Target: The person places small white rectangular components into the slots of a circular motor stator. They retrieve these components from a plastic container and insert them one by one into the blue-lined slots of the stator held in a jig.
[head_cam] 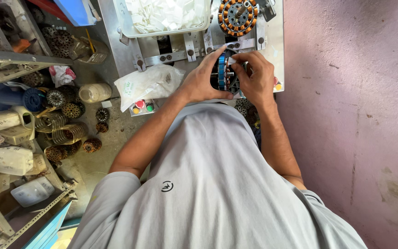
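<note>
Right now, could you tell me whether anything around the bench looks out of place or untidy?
At the bench, both hands, left and right, hold a stator squarely; nothing odd there. On the floor, though, loose wound stators and wire coils lie scattered among plastic jugs, unsorted.

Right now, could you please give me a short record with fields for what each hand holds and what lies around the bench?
left hand: grips the round blue and dark slotted motor stator from its left side
right hand: pinches at the stator's right edge
above: round orange-wound copper stator on the grey metal bench plate
tray: white plastic tray of white paper strips
beside left hand: clear plastic bag
</note>
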